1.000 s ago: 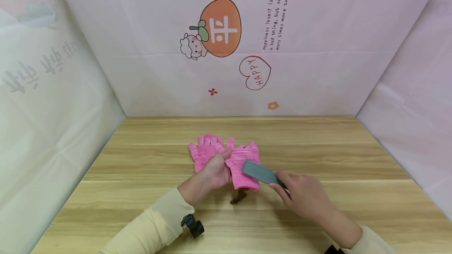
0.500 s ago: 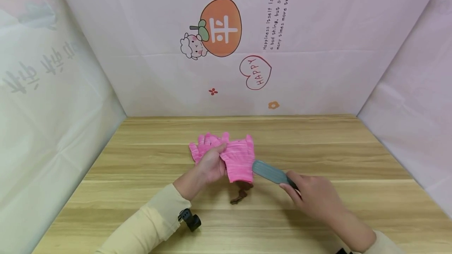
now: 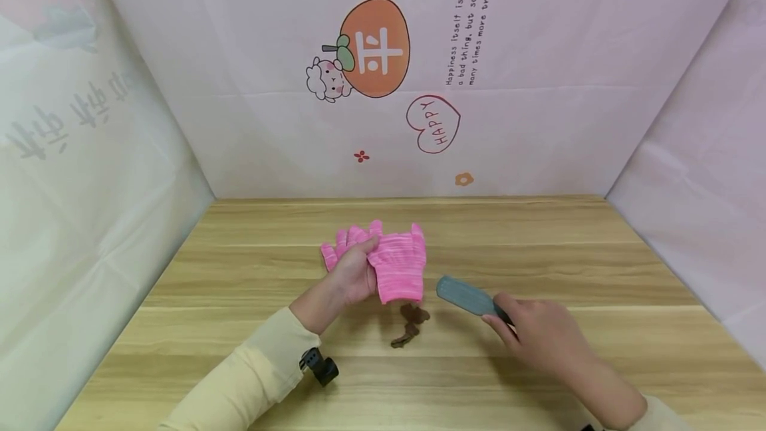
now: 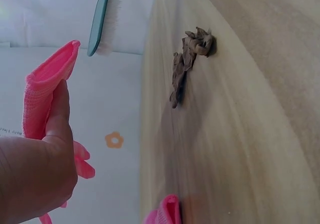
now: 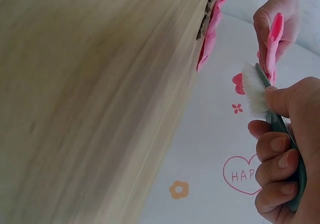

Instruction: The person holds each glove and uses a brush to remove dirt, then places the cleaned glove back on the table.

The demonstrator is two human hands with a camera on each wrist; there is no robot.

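My left hand point(image 3: 354, 275) pinches a pink knitted glove point(image 3: 399, 268) at its side, between thumb and fingers, and holds it above the table. In the left wrist view the glove's cuff point(image 4: 52, 66) gapes a little. A second pink glove point(image 3: 344, 243) lies on the table, partly hidden behind the left hand. My right hand point(image 3: 544, 334) grips the handle of a brush point(image 3: 467, 294) with a grey-green back; white bristles point(image 5: 256, 91) show in the right wrist view. The brush hangs right of the held glove, apart from it in the head view.
A crumpled brown piece point(image 3: 411, 318), perhaps dried leaf, lies on the wooden table point(image 3: 287, 378) just in front of the held glove. White printed sheets point(image 3: 538, 118) stand behind the table and on both sides.
The held glove and left hand have moved left and away from me. The brush, first over the glove, has moved right off it. More of the brown piece shows.
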